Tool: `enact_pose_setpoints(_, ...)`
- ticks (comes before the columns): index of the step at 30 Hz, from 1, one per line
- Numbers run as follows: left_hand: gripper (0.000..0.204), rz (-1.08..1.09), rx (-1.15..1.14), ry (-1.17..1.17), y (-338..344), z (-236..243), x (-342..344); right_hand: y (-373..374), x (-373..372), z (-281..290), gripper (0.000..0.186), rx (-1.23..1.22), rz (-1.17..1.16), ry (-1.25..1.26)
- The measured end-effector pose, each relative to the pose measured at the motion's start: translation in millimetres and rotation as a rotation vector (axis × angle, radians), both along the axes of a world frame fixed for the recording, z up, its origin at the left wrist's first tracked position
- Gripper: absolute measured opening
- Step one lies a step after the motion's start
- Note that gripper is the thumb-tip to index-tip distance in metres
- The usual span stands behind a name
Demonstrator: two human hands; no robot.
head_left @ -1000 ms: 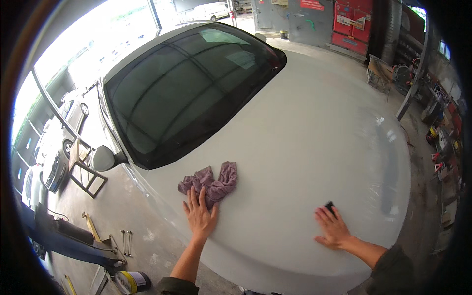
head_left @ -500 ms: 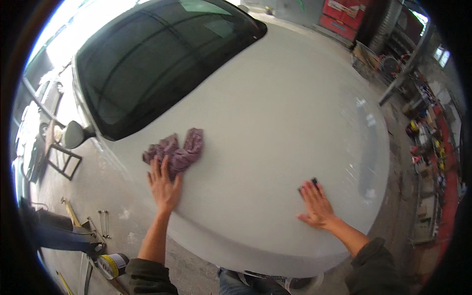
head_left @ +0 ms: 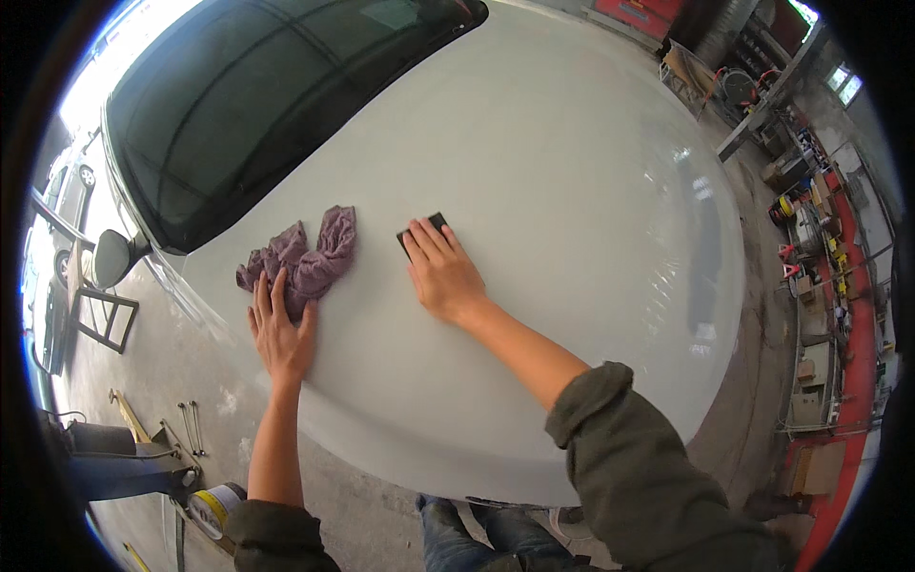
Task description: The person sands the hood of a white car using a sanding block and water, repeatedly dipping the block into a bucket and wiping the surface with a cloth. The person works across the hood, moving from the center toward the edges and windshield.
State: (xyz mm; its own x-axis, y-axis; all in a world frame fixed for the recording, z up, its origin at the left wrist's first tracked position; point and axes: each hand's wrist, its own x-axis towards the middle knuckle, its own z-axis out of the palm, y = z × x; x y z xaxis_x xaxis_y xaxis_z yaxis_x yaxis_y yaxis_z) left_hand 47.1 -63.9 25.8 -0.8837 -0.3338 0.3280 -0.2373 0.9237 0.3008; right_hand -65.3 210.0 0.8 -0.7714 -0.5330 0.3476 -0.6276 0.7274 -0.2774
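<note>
A pale grey car hood (head_left: 534,181) spreads beneath both hands. My left hand (head_left: 281,334) lies flat on its near left part, fingers spread, the fingertips touching a crumpled purple cloth (head_left: 319,262). My right hand (head_left: 446,276) presses a small black rectangular sanding pad (head_left: 436,222) against the hood, right of the cloth. The pad's far edge and left corner show past the fingers; the rest is hidden under them. Those fingers are stretched and close together over it.
Beyond the cloth rise the dark windshield (head_left: 257,105) and a side mirror (head_left: 114,257). A metal stand (head_left: 107,319) and a can (head_left: 214,505) are on the left. Cluttered shelving with a red edge (head_left: 863,334) runs along the right.
My right hand has slid the black pad left and away from me across the hood, nearer the cloth. My left hand keeps its place at the cloth. The view has shifted slightly.
</note>
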Motion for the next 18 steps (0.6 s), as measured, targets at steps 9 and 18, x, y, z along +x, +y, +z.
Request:
enact_pose_setpoints(9, 0.07, 0.039, 0.002, 0.041, -4.0, -2.8, 0.2, 128.0, 104.5, 26.4, 0.023, 0.025, -0.017, 0.138)
enact_pose_setpoints(18, 0.07, 0.053, 0.001, 0.029, -1.5, -8.8, 0.2, 166.0, 89.2, 67.0, 0.041, 0.005, -0.419, -0.404)
